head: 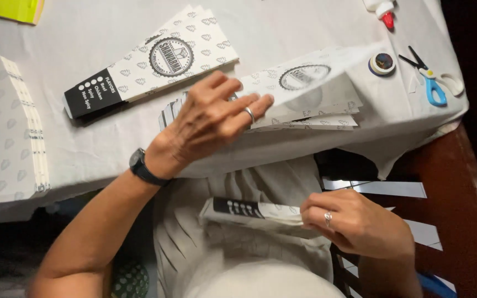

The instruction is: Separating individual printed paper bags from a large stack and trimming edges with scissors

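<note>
The left hand (212, 118) is open, with its fingers spread flat over a messy pile of paper sleeves (305, 105) at the edge of the counter (282, 27). The top sleeve looks blurry. This hand has a ring on one finger and a dark watch (142, 167) on the wrist.

The right hand (354, 223) is down low over the person's lap. Its fingers pinch one end of a folded paper sleeve (252, 211), which lies across the lap. That sleeve is white with a black end.

Another stack of flat sleeves (155, 60) lies farther back on the counter. Blue scissors (433, 83), a small round tape roll (382, 63) and a glue bottle (382, 10) with a red tip sit near the right corner.
</note>
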